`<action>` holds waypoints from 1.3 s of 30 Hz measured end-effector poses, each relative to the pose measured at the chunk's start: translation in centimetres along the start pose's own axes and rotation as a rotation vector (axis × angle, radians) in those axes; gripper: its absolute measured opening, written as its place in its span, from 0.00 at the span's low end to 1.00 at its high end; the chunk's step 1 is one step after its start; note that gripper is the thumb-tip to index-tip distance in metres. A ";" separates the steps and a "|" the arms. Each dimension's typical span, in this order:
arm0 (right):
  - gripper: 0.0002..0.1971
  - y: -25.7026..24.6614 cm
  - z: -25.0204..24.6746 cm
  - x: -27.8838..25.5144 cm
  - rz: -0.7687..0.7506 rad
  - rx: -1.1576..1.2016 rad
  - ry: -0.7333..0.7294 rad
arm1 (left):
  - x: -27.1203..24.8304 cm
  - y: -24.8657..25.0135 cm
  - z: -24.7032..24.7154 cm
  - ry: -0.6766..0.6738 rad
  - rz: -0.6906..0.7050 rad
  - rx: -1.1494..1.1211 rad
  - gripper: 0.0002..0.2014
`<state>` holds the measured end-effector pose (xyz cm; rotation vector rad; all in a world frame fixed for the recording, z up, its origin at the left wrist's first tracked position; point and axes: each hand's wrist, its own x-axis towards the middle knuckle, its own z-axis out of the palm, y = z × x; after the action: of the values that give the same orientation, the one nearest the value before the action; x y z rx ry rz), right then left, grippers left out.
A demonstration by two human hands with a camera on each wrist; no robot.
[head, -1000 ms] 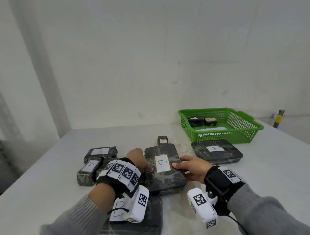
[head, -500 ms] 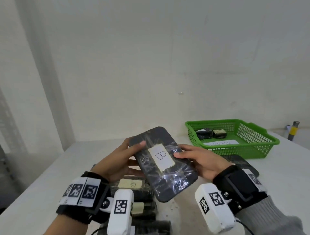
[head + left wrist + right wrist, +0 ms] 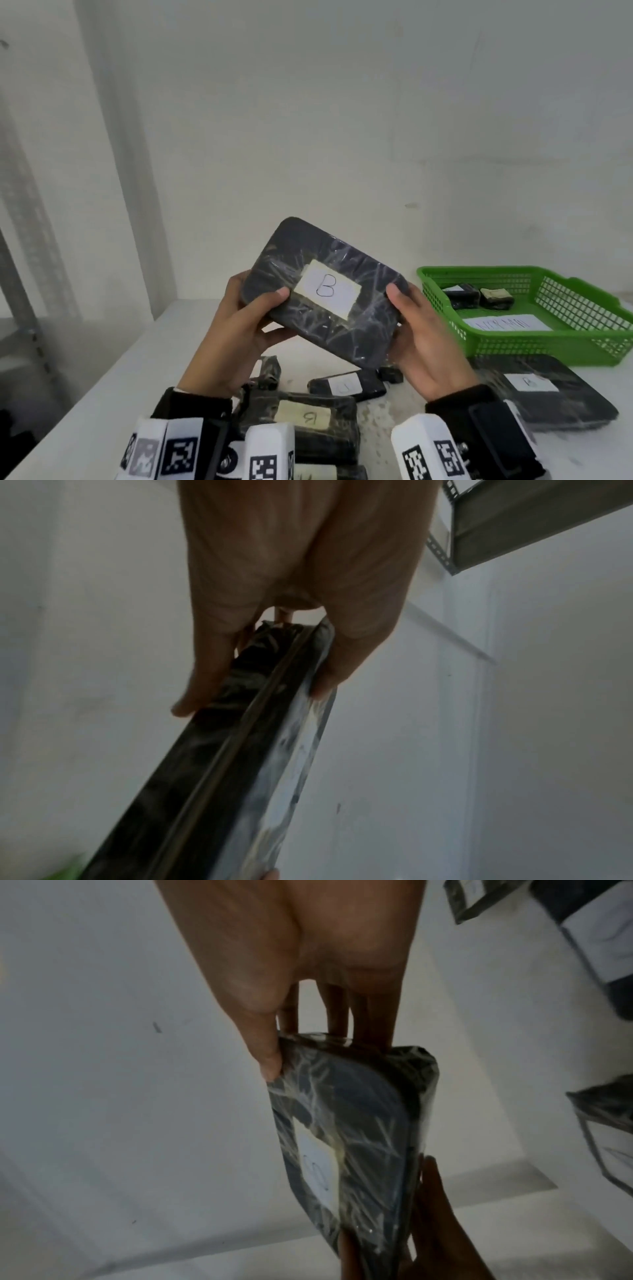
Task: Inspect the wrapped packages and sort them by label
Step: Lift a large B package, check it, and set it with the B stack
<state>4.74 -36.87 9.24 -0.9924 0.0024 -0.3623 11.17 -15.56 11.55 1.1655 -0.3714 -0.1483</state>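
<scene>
Packages wrapped in crinkled clear film are what this moment is about, and one flat, dark, round-cornered package (image 3: 322, 298) is lifted above the white table (image 3: 102, 394), tilted so its white paper label (image 3: 327, 289) marked "B" faces the head camera.

At the left, the left hand (image 3: 236, 329) grasps the package's left end, thumb on the labelled face and fingers behind. At the right, the right hand (image 3: 421, 339) grasps the opposite end the same way, thumb tip on the front edge.

Below the hands lie more dark wrapped packages: a block with a cream "B" label (image 3: 303, 416), then a smaller one (image 3: 347, 385) whose letter I cannot read. Further right lies a large flat package (image 3: 544, 394) whose label seems to read "B". Beyond it stands a green plastic mesh basket (image 3: 513, 346) holding two small wrapped bundles and a sheet of paper.

The step in hand looks like inspection: reading the letter. Next, the package probably has to go down with the other "B" items, which calls for lowering it flat without disturbing the pile underneath.

The left wrist view shows the package edge-on, a seam along its thin side, pinched between thumb and fingers. The right wrist view shows the right hand's fingers spread behind the package, hidden from the head camera.
</scene>
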 end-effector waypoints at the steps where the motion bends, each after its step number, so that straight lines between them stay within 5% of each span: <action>1: 0.34 0.0 0.4 0.2 -0.039 -0.004 0.014 | 0.2 0.6 -0.4 -0.017 0.002 0.038 0.33; 6: 0.18 -0.5 2.3 0.5 -0.204 -0.082 0.050 | 0.6 1.9 -1.6 0.008 0.071 0.173 0.31; 14: 0.28 -1.2 4.7 0.0 -0.352 -0.365 -0.036 | 0.2 2.7 -1.1 -0.021 0.140 0.328 0.34; 20: 0.35 -2.2 4.9 -1.0 -0.351 -0.477 -0.095 | -0.5 3.0 -0.4 0.036 0.204 0.473 0.25; 31: 0.35 -3.3 5.0 -2.2 -0.392 -0.555 -0.133 | -1.6 3.8 0.2 0.033 0.187 0.348 0.34; 39: 0.27 -4.1 5.0 -2.9 -0.392 -0.574 -0.137 | -2.0 3.6 1.4 0.070 0.215 0.334 0.28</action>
<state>1.58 -33.94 14.91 -1.5910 -0.2265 -0.6738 8.52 -14.72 14.92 1.4456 -0.4684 0.1473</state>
